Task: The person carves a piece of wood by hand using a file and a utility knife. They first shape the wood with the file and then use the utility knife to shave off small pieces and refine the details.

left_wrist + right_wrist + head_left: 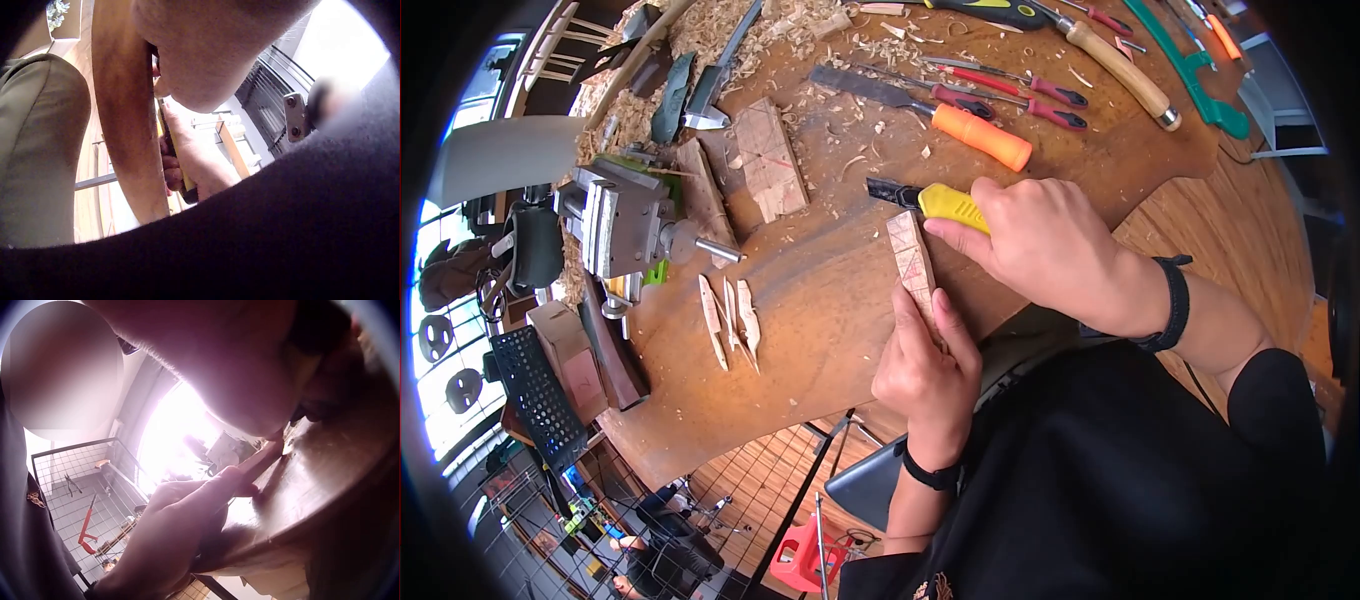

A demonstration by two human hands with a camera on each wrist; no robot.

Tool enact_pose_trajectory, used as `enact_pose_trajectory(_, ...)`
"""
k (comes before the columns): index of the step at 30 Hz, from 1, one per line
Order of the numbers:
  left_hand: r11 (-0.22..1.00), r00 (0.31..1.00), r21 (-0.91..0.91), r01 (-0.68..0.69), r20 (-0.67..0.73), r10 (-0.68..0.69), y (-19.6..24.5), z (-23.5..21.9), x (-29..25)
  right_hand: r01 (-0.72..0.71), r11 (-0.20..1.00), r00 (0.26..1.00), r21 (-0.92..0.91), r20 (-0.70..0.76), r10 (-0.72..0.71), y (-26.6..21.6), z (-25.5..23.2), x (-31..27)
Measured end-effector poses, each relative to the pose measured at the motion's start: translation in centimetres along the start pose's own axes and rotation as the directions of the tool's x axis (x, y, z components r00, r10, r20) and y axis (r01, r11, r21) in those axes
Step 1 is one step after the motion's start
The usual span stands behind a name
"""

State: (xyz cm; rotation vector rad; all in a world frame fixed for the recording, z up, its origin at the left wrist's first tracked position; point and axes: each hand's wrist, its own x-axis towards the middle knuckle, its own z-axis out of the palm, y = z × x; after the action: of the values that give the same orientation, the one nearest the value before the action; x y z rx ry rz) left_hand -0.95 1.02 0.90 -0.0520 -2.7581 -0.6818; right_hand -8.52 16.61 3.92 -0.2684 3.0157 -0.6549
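In the head view my left hand (930,365) pinches a narrow wooden strip (908,250) near its lower end, over the workbench. Pencil lines and a reddish mark show on the strip's face. My right hand (1050,240) grips the yellow handle of a utility knife (948,205), whose dark blade end points left, just past the strip's top end. In the right wrist view the left hand (187,506) holds the wooden strip (262,459) close to the bench, its far end by the right hand's thumb. The left wrist view shows the right hand (197,156) around the yellow handle.
Split wood pieces (730,320) lie left of the hands. A marked board (768,160) lies farther back, beside a metal vise (625,220). An orange-handled file (980,135), several red-handled files and a green saw (1200,90) lie along the back among wood shavings (710,40).
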Motion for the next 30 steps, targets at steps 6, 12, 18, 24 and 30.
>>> enact_pose_trajectory(6, 0.998, 0.999, -0.050, 0.042, -0.012, -0.042, 0.0, 0.0, 0.1, 0.067, 0.997, 0.990, 0.039, 0.121, -0.071, 0.7, -1.5, -1.8)
enact_pose_trajectory(12, 0.985, 0.999, -0.170, 0.035, -0.022, -0.039, -0.2, 0.2, 0.2, 0.028, 0.992, 0.982, 0.119, 0.184, -0.050, 1.3, -2.0, -2.5)
enact_pose_trajectory(18, 0.982, 0.998, -0.177, 0.063, 0.032, -0.058, -0.2, -0.2, 0.3, 0.070, 0.993, 0.972, 0.090, 0.218, -0.089, 1.3, -2.3, -2.3)
enact_pose_trajectory(24, 0.987, 0.999, -0.159, 0.033, 0.029, -0.029, -0.4, 0.1, 0.1, 0.083, 0.995, 0.983, 0.061, 0.158, -0.092, 1.3, -1.7, -2.0)
enact_pose_trajectory(30, 0.995, 0.998, -0.102, 0.010, 0.055, -0.005, -0.2, 0.0, 0.1, 0.081, 0.993, 0.993, 0.081, 0.073, -0.087, 0.6, -0.6, -1.6)
